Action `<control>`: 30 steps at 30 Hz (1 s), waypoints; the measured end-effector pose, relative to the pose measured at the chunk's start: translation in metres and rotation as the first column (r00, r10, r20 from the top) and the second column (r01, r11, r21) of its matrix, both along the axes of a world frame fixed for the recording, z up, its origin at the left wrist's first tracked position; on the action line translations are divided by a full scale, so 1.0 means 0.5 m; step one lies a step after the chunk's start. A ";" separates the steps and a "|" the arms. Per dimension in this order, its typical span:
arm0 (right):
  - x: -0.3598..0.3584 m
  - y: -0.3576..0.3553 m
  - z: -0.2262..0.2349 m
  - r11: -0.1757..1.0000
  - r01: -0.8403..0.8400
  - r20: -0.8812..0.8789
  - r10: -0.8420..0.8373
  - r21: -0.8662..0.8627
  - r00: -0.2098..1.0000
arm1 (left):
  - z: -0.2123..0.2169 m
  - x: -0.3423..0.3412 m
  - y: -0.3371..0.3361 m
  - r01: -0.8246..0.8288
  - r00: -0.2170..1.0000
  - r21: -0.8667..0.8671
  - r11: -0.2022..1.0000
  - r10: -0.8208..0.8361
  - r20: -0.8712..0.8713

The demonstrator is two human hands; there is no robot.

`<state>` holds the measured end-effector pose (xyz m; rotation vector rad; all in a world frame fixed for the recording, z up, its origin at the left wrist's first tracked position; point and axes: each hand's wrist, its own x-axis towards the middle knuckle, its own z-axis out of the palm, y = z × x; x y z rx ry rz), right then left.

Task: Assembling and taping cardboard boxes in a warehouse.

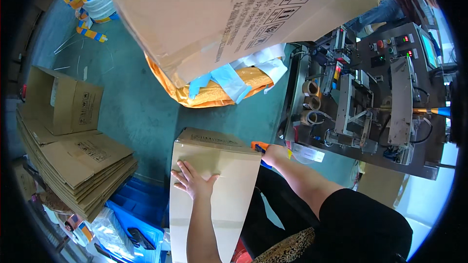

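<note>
A tall brown cardboard box (229, 175) stands in front of me, its flaps closed. My left hand (194, 182) lies on its upper face, fingers spread and palm down, with nothing in it. At the box's right far corner, my right hand (276, 155) is closed round a hand-held tape dispenser (260, 147) with orange, blue and yellow parts. Much of that tool is hidden behind the box edge and my fingers.
Left is a stack of flattened cartons (92, 160) beside a blue crate (141, 214). Ahead, a large carton (195, 24) hangs over an orange sack (214, 95). A dark machine bench (336, 139) with tape rolls (312, 102) stands right. Another person (378, 14) is at the far right.
</note>
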<state>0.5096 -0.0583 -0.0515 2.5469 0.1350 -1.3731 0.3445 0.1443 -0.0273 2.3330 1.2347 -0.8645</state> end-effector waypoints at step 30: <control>-0.004 -0.166 -0.124 0.927 -0.065 -0.191 0.145 0.370 0.971 | 0.008 0.085 0.020 0.737 0.627 0.156 0.658 -0.751 0.204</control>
